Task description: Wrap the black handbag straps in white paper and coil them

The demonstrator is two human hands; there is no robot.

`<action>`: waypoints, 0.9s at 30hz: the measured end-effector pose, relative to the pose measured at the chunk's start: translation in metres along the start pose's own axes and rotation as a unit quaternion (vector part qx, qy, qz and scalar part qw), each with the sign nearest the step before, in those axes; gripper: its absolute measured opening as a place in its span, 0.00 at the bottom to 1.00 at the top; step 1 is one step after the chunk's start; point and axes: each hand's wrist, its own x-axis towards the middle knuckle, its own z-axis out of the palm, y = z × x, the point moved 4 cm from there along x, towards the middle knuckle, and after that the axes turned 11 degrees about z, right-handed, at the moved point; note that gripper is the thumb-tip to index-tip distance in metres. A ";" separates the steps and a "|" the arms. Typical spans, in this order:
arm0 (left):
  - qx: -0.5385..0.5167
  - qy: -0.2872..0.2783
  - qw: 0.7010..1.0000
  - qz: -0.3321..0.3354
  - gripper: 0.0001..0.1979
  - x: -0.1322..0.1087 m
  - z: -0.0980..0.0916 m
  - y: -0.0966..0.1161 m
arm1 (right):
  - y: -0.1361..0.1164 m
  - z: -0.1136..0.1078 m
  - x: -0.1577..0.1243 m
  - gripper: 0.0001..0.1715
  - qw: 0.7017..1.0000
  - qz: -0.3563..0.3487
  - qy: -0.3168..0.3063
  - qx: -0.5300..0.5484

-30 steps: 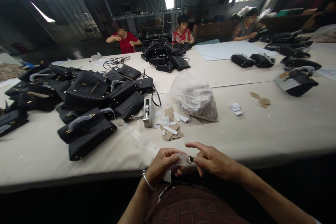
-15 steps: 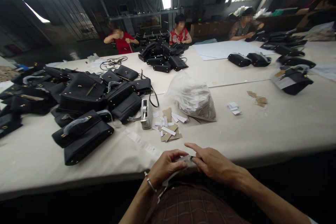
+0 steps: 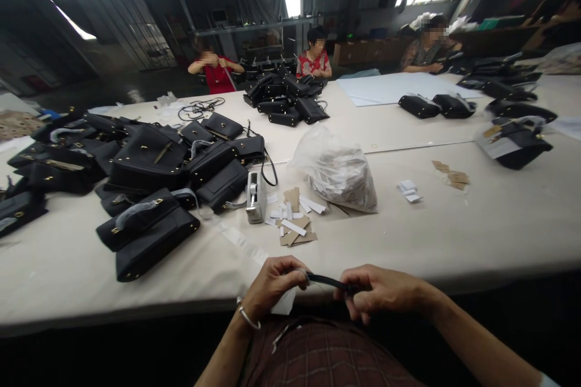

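Note:
A short black strap (image 3: 327,280) is stretched between my two hands at the table's near edge. My left hand (image 3: 278,285) is closed on its left end, thumb and fingertips pressed together. My right hand (image 3: 379,291) pinches the right end, its fingers curled around it. A piece of clear plastic film (image 3: 285,302) hangs below my left palm. Just beyond my hands lie loose brown and white card strips (image 3: 295,227). A strip of clear film (image 3: 240,245) lies flat on the table, beyond my left hand.
Black handbags (image 3: 154,233) are heaped at left, beside a grey tape dispenser (image 3: 255,196). A filled plastic bag (image 3: 338,172) stands mid-table. White slips (image 3: 409,190) and brown tags (image 3: 451,175) lie at right, near another handbag (image 3: 517,142). Several people sit across the table (image 3: 436,224).
My hands have moved apart, and the black strap now shows between them. My right index finger, stretched out before, is curled in. The view has shifted slightly.

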 end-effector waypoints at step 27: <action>0.045 -0.097 0.993 -0.056 0.14 0.004 0.053 -0.013 | -0.031 -0.012 -0.068 0.12 0.909 0.050 0.310 -0.273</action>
